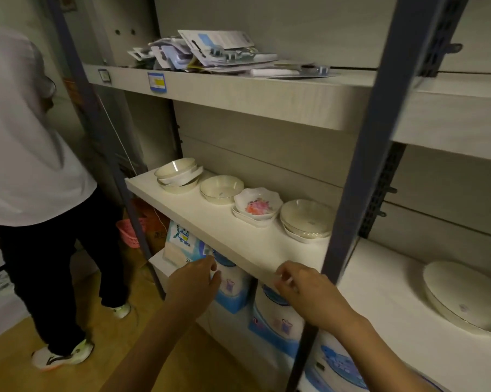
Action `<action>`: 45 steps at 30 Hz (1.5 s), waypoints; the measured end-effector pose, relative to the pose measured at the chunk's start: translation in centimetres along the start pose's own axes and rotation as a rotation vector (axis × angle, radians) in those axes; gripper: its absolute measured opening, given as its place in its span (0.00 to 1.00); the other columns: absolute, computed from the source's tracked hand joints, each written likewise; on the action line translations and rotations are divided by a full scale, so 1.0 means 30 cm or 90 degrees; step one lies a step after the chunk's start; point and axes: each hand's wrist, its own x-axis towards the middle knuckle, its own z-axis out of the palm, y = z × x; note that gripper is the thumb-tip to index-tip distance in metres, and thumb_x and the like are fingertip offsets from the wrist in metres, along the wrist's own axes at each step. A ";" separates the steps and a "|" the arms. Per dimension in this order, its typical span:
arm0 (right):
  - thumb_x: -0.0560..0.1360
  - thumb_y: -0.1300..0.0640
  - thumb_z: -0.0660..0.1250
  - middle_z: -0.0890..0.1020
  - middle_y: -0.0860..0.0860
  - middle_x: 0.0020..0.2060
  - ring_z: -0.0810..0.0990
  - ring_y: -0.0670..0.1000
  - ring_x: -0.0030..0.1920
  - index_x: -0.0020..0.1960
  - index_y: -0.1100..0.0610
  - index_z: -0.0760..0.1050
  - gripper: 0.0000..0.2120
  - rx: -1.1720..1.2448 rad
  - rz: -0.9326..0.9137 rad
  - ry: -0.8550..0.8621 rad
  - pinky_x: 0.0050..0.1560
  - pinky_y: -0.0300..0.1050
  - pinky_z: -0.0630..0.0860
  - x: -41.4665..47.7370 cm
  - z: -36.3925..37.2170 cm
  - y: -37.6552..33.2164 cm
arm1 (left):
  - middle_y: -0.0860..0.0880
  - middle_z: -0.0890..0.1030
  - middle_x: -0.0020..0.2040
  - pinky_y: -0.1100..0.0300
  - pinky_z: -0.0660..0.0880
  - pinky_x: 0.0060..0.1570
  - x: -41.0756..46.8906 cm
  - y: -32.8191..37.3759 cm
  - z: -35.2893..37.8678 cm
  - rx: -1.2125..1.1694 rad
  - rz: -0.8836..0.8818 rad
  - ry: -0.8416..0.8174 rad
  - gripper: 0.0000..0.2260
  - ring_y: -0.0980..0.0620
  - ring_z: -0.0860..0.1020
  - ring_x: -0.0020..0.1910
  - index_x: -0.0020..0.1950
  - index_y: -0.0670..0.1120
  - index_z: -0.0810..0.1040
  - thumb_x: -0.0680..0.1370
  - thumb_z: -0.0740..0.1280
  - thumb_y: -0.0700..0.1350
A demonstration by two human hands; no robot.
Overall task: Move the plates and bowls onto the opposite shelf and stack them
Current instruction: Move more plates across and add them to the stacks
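On the white middle shelf (199, 213) stand a stack of cream bowls (177, 172), a single cream bowl (221, 189), a flowered scalloped bowl (257, 206) on other dishes, and a stack of cream plates (306, 220). Further right lies a large white plate (464, 298). My left hand (196, 281) and my right hand (306, 292) hover just below the shelf's front edge, fingers loosely curled, holding nothing.
A dark blue upright post (360, 179) crosses in front of the shelf beside my right hand. Packaged goods (210, 53) pile on the upper shelf. Blue-and-white packs (233, 284) sit below. A person in a white shirt (26, 165) stands at left near a pink basket (129, 232).
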 end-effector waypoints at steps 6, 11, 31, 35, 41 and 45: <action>0.79 0.47 0.56 0.78 0.48 0.57 0.78 0.49 0.53 0.60 0.49 0.71 0.13 0.000 0.051 0.013 0.54 0.44 0.76 0.274 0.051 -0.058 | 0.51 0.81 0.51 0.64 0.74 0.46 0.248 -0.160 -0.037 -0.017 0.016 0.012 0.11 0.55 0.79 0.49 0.55 0.48 0.72 0.79 0.56 0.52; 0.78 0.48 0.56 0.79 0.50 0.59 0.78 0.53 0.57 0.62 0.50 0.72 0.15 -0.023 0.133 0.046 0.56 0.48 0.75 0.464 0.061 -0.068 | 0.50 0.81 0.49 0.61 0.77 0.49 0.446 -0.265 -0.055 -0.037 0.047 0.002 0.10 0.54 0.79 0.48 0.53 0.47 0.73 0.79 0.57 0.51; 0.77 0.39 0.54 0.81 0.56 0.46 0.76 0.54 0.41 0.54 0.59 0.77 0.26 -0.013 0.686 0.183 0.40 0.43 0.71 0.992 0.221 -0.020 | 0.53 0.74 0.37 0.62 0.66 0.37 1.120 -0.568 0.059 -0.067 0.240 -0.143 0.07 0.53 0.73 0.37 0.41 0.51 0.69 0.78 0.59 0.50; 0.76 0.40 0.57 0.81 0.54 0.39 0.77 0.52 0.38 0.49 0.60 0.78 0.24 0.013 0.742 0.212 0.39 0.43 0.73 1.043 0.230 -0.047 | 0.53 0.73 0.36 0.61 0.66 0.36 1.190 -0.627 0.079 -0.060 0.244 -0.172 0.08 0.52 0.73 0.37 0.40 0.50 0.68 0.78 0.58 0.51; 0.77 0.56 0.61 0.76 0.49 0.26 0.74 0.46 0.29 0.40 0.63 0.77 0.13 0.128 0.765 0.267 0.28 0.39 0.68 1.081 0.237 -0.058 | 0.51 0.75 0.35 0.60 0.68 0.36 1.256 -0.694 0.120 -0.060 0.202 -0.219 0.11 0.50 0.75 0.38 0.40 0.49 0.69 0.78 0.57 0.54; 0.78 0.59 0.58 0.77 0.49 0.24 0.73 0.44 0.28 0.40 0.65 0.79 0.15 0.173 0.744 0.330 0.32 0.37 0.68 1.059 0.227 -0.072 | 0.45 0.82 0.40 0.53 0.75 0.43 1.323 -0.692 0.153 -0.178 0.099 -0.356 0.16 0.45 0.78 0.39 0.37 0.47 0.71 0.78 0.55 0.55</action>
